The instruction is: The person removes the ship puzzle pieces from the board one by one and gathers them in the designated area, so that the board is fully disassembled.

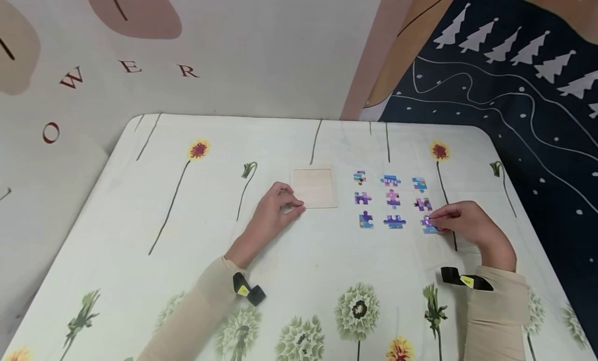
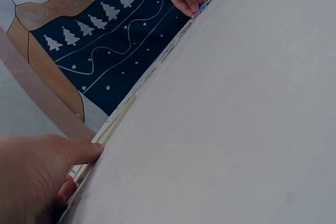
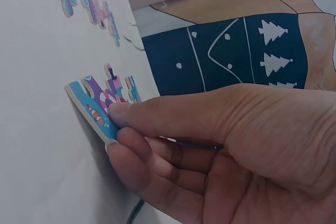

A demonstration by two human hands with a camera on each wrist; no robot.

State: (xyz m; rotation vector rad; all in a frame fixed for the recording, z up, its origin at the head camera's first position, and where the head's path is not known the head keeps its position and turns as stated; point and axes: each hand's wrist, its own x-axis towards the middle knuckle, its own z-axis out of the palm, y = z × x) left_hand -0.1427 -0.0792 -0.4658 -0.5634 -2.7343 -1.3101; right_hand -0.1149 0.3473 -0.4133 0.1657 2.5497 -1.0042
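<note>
My right hand [image 1: 467,226] pinches a jigsaw puzzle piece [image 3: 92,111] between thumb and fingers. This piece is blue and purple with a small orange fish on it, and one edge is tilted up from the table. My left hand [image 1: 273,210] pinches the near left corner of a square wooden puzzle tray [image 1: 335,187], which lies flat with no pieces in it. In the left wrist view the thumb [image 2: 86,150] lies against the tray's edge. Several other puzzle pieces, such as a purple one [image 1: 362,198] and a blue one [image 1: 394,222], lie apart in rows between the tray and my right hand.
A white cloth [image 1: 308,262] printed with flowers covers the table. Behind it stands a pale wall [image 1: 261,55] with letters, and a dark blue panel [image 1: 528,112] with white trees lies to the right. A black wrist camera [image 1: 467,279] is strapped on each sleeve.
</note>
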